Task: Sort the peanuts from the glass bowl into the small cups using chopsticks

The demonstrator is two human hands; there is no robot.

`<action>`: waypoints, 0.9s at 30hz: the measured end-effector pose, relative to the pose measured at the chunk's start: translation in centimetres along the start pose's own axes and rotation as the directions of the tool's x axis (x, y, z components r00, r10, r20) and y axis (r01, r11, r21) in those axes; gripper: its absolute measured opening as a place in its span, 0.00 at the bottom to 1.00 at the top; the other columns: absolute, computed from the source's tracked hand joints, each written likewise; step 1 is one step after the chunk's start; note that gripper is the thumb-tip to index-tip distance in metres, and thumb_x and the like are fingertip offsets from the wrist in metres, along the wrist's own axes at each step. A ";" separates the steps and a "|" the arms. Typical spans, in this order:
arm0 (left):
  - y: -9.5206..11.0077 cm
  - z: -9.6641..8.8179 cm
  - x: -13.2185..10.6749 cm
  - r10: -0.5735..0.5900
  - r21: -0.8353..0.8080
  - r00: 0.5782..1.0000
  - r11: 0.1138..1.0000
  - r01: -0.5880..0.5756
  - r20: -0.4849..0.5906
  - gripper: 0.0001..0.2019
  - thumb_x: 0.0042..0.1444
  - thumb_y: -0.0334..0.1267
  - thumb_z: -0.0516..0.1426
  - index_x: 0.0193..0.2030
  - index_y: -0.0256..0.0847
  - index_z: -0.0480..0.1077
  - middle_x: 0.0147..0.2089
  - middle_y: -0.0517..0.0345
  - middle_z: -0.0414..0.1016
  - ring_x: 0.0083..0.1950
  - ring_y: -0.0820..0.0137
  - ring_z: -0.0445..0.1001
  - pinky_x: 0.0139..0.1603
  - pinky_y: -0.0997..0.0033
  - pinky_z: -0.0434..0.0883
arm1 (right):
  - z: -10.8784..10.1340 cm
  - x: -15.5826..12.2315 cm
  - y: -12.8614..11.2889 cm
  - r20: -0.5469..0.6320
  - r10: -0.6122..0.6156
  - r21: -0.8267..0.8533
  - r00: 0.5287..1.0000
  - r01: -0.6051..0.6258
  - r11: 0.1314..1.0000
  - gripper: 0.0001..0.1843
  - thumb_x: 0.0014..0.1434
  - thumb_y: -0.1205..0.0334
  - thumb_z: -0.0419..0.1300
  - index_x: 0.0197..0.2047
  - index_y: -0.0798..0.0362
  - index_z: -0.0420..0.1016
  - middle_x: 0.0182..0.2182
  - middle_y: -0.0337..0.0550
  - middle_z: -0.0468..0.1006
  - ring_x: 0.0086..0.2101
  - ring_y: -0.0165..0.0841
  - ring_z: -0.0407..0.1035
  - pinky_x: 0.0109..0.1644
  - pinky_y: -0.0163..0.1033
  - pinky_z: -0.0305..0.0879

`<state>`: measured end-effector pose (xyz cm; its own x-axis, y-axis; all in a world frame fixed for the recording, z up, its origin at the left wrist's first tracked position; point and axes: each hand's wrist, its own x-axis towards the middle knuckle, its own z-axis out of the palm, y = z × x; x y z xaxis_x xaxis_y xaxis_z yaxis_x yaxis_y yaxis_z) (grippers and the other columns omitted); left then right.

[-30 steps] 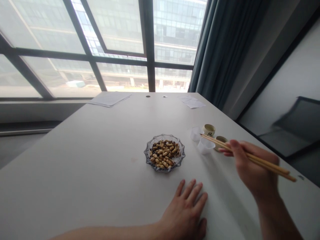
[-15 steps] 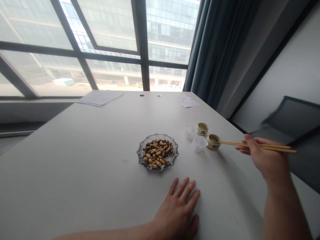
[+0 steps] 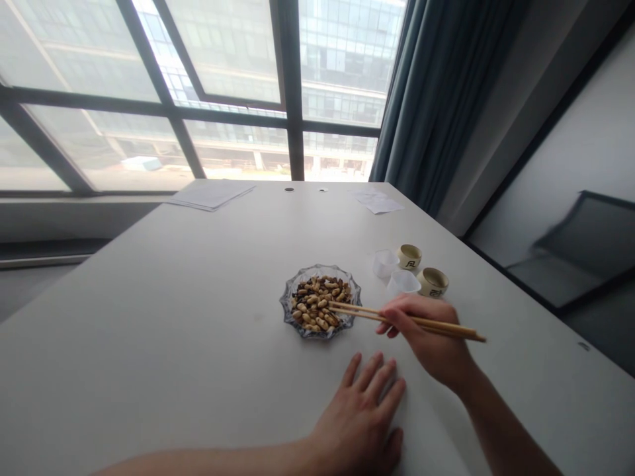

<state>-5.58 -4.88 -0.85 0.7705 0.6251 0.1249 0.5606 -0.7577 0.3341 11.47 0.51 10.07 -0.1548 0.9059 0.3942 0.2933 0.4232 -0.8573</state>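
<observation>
Right hand (image 3: 421, 337): narrow pinch, holding a pair of slim light-wood chopsticks (image 3: 426, 320), which reach left toward the dish.
Left hand (image 3: 354, 423): wide, fingers spread, palm down on the table near the dish, holding nothing.
Step in hand: chopstick tips over the right side of the dish, among the food; can't tell if anything is gripped between them.
Food: roasted peanuts (image 3: 315, 304), mixed with dark bits, heaped in a clear cut-glass scalloped dish (image 3: 297, 327).
Cups: two small clear plastic cups (image 3: 385, 263) (image 3: 401, 284) and two small cream ceramic cups with dark rims (image 3: 409, 256) (image 3: 432, 281), all right and far of the dish, close together.
Writing: dark glyph on each ceramic cup, unreadable; no brand visible.
Rest: long white table (image 3: 173, 330), white paper stack (image 3: 212, 194) at the far left, loose white sheets (image 3: 380, 205) at the far right, dark-framed window (image 3: 228, 59) beyond, teal curtain (image 3: 441, 86) at right.
</observation>
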 end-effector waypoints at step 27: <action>0.1 0.2 0.1 0.001 0.005 1.000 1.000 0.000 -0.018 0.30 0.73 0.54 0.51 0.75 0.41 0.58 0.78 0.46 0.54 0.78 0.49 0.49 0.76 0.40 0.43 | 1.6 -0.1 0.6 -0.135 -0.190 -0.293 0.972 0.144 0.945 0.12 0.71 0.59 0.62 0.34 0.51 0.79 0.28 0.40 0.80 0.28 0.32 0.75 0.37 0.38 0.69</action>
<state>-5.38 -4.91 -1.01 0.7652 0.6280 0.1418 0.5618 -0.7589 0.3293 10.19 0.63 9.02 -0.0792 0.8026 0.5912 0.5314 0.5357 -0.6562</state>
